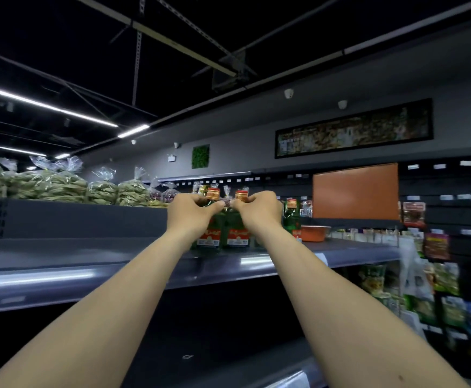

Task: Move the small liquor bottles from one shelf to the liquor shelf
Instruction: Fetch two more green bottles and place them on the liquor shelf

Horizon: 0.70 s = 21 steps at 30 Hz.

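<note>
Both arms reach up to the shelf (88,253), and each of the hands is closed on a bottle just under its cap. The left hand (192,212) grips the left bottle (211,236) and the right hand (259,210) grips the right bottle (238,236), fingertips almost meeting between the two. The bottles hang upright below the knuckles, side by side, and seem to rest on the shelf, though I cannot be sure they are not just lifted. The risk, as I see it, is the grip itself: held high by the neck at full stretch, smooth glass may slip or swing, and the two could knock together. A third bottle (291,219) stands just right of the right hand, close to the wrist, and a careless pull back might tip it. All three are green glass with red and gold caps; how full they are I cannot tell. Past the third bottle sits an orange tub (314,233), its contents hidden. Up and left of the left hand, clear bags (60,183) hold pale green bundles.
</note>
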Available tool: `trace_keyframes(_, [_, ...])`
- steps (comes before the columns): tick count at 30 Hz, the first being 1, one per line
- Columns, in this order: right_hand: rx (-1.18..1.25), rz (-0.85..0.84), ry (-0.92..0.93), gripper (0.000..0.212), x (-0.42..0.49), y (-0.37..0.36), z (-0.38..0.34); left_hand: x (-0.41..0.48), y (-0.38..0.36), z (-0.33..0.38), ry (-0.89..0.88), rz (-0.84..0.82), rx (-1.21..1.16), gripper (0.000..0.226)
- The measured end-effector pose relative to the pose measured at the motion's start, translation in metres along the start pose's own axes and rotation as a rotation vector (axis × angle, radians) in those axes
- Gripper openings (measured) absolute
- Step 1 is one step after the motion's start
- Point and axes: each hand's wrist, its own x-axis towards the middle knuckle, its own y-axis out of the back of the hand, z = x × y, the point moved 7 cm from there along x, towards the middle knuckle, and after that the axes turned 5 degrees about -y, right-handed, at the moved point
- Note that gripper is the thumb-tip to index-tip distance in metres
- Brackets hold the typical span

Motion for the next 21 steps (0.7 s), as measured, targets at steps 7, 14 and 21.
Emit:
trace_keyframes(7, [0.093, 0.133, 0.105, 0.044, -0.004, 0.109, 0.0, -0.023, -0.027, 0.076, -0.045, -0.03, -0.228, 0.02])
trace_keyframes(14, [0.07, 0.173, 0.149, 0.025, -0.046, 0.28, 0.086, -0.122, -0.141, 0.163, -0.061, -0.227, -0.478, 0.018])
trace_keyframes(21, [0.009, 0.239, 0.026, 0.008, -0.131, 0.46, 0.232, -0.283, -0.316, 0.226, -0.019, -0.507, -0.68, 0.005])
